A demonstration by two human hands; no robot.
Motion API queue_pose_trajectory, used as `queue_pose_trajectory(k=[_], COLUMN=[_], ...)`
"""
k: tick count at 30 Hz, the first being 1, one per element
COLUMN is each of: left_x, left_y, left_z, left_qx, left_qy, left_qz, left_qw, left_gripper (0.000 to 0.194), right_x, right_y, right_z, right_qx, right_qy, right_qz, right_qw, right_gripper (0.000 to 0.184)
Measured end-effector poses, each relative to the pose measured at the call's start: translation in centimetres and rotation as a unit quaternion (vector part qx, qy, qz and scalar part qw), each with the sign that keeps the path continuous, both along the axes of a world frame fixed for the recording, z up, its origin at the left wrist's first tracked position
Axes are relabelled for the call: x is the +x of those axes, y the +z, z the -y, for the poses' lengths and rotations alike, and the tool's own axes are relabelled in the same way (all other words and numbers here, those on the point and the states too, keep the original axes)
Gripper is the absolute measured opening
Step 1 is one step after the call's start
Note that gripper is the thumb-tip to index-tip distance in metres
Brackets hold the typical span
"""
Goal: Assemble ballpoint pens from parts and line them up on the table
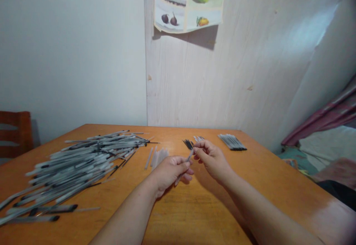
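Left hand [172, 169] grips thin tube [190, 156], right hand [213, 159] pinches its 1 o'clock end; off-axis push could bend it.

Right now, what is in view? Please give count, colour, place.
Wooden table: one, orange, foreground
Loose slim tubes: many, mostly grey, left
Short translucent strips: several, whitish, centre
Thin sticks: several, black, centre
Small pieces: few, pale, centre
Aligned slim tubes: several, mostly grey, right
Slatted wooden chair: one, brown, left
Fruit poster: one, multicoloured, top
Draped cloths: several, pink and green, right
Plain walls: several, pale, behind
Slim held tube: one, greyish, centre
Left hand and right hand: two, bare, centre
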State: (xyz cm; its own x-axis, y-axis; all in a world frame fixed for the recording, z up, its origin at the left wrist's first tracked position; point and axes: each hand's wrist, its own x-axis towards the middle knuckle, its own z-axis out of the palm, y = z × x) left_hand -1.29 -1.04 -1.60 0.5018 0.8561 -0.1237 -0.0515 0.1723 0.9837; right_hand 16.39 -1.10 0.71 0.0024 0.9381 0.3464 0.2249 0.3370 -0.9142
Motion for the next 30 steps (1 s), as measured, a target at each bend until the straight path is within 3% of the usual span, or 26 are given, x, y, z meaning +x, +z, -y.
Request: queue_pose_trajectory(k=[8,16,19,22,25,28,30], left_x=[0.1,0.0,0.1,0.1,0.1,0.1,0.1], left_y=[0.1,-0.3,-0.2,-0.1,0.0,-0.1,-0.3], left_z=[0.1,-0.2,-0.2,-0.1,-0.2,-0.2,-0.2], left_qx=[0.008,0.016,0.017,0.013,0.014,0.016,0.013], left_qy=[-0.001,-0.003,0.005,0.023,0.032,0.028,0.021], left_qz=[-0.002,-0.003,-0.006,-0.001,0.001,-0.008,-0.01], left_qw=[1.0,1.0,1.0,1.0,0.999,0.999,1.0], left_gripper=[0.041,0.045,0.042,0.037,0.037,0.039,0.04], right_x=[0.0,0.5,1.0,2.3,4.6,7.0,8.2], right_y=[0.0,-0.9,-0.6,0.0,0.1,-0.8,-1.6], right_z=[0.1,-0.4,-0.5,-1.1,-2.3,-3.7,-4.4], right_qx=[-0.016,0.065,0.039,0.001,0.001,-0.008,-0.033], right_qy=[0.01,-0.025,-0.032,-0.07,-0.151,-0.206,-0.194], right_qz=[0.013,0.122,0.074,-0.011,-0.049,0.021,0.11], right_qw=[1.0,0.99,0.996,0.997,0.987,0.978,0.974], right_gripper=[0.02,0.025,0.03,0.036,0.032,0.018,0.009])
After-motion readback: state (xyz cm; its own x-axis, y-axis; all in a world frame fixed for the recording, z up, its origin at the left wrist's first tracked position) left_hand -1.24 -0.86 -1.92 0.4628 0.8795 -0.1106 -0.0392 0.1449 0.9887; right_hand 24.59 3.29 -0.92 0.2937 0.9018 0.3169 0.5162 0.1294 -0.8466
